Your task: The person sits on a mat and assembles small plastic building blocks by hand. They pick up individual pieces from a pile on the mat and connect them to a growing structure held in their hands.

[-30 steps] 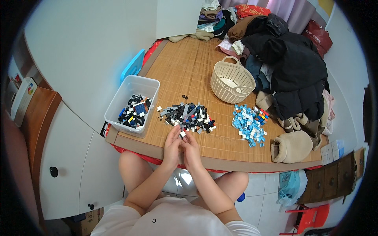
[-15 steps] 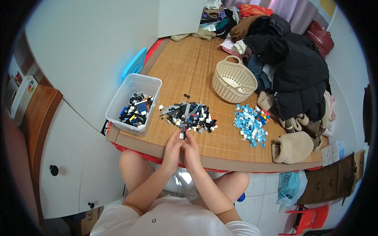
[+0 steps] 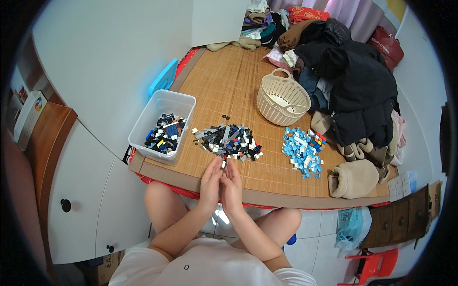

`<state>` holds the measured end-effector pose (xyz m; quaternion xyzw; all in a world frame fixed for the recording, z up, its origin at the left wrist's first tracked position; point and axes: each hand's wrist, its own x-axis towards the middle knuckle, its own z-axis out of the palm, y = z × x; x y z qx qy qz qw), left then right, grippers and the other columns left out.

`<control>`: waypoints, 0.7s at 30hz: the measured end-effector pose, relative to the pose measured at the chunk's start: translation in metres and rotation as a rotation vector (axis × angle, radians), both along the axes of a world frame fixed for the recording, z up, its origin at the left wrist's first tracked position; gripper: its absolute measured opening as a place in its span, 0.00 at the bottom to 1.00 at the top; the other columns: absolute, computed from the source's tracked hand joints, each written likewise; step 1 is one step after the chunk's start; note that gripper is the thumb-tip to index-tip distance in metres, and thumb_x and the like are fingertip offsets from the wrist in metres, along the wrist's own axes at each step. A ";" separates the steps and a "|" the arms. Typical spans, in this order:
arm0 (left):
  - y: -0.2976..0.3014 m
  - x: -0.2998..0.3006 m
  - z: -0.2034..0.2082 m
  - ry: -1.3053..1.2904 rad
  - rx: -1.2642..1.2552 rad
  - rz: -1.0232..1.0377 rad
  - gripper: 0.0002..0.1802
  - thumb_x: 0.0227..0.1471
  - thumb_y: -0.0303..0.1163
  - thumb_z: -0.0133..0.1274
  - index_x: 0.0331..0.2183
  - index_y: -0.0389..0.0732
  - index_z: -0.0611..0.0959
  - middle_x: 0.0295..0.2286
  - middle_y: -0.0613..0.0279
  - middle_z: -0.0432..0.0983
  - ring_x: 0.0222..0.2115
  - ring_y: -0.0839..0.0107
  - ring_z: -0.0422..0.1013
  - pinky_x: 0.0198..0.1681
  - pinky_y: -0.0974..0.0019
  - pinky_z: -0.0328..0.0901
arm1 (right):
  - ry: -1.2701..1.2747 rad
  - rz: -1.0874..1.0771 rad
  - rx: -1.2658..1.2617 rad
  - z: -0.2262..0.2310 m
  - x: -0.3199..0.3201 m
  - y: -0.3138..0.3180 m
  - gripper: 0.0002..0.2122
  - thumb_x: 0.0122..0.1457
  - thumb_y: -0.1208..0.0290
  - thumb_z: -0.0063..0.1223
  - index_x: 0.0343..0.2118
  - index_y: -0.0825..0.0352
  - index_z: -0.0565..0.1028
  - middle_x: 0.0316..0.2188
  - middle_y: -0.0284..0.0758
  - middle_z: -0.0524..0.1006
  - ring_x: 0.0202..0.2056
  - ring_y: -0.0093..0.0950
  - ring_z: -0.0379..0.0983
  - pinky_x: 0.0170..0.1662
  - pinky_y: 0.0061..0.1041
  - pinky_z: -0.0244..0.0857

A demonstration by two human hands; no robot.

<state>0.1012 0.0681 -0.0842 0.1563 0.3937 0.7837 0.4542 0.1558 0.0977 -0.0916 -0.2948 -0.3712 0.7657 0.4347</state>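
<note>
My left hand [image 3: 210, 180] and my right hand [image 3: 232, 183] lie side by side over the front edge of the bamboo-mat table [image 3: 229, 90]. Their fingers stretch forward and the tips meet just short of a pile of mostly black, grey and white small bricks [image 3: 230, 141]. Whether a small brick sits between the fingertips is too small to tell. A clear plastic bin [image 3: 162, 125] with dark and blue bricks stands to the left of the pile. To its right lies a pile of light blue bricks [image 3: 300, 151].
A cream round basket [image 3: 282, 98] stands behind the piles. Dark coats and clothes [image 3: 355, 81] are heaped along the right side, with beige plush slippers [image 3: 353, 178] at the front right. A white wall panel lies to the left, and a red stool [image 3: 377, 264] is on the floor.
Both hands have slid slightly forward together toward the dark brick pile. The piles, bin and basket have not moved.
</note>
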 end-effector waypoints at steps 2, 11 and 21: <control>-0.001 0.001 0.005 0.007 0.014 0.007 0.26 0.53 0.23 0.36 0.54 0.28 0.56 0.55 0.48 0.51 0.58 0.64 0.47 0.59 0.66 0.44 | 0.033 -0.012 0.022 0.006 0.000 -0.002 0.29 0.52 0.86 0.33 0.59 0.71 0.46 0.60 0.43 0.48 0.61 0.32 0.44 0.61 0.27 0.39; -0.019 -0.008 0.040 0.121 0.148 0.066 0.26 0.56 0.28 0.33 0.55 0.29 0.55 0.56 0.49 0.48 0.59 0.62 0.43 0.60 0.63 0.40 | 0.118 0.071 0.130 0.057 -0.006 -0.020 0.30 0.52 0.84 0.36 0.59 0.70 0.45 0.60 0.44 0.45 0.62 0.32 0.39 0.62 0.29 0.37; -0.049 -0.054 0.071 0.274 0.186 0.250 0.26 0.57 0.30 0.33 0.55 0.31 0.55 0.56 0.51 0.49 0.59 0.62 0.44 0.60 0.62 0.41 | 0.093 0.293 0.254 0.089 -0.053 -0.035 0.28 0.53 0.84 0.35 0.59 0.69 0.46 0.61 0.41 0.45 0.62 0.29 0.39 0.62 0.28 0.35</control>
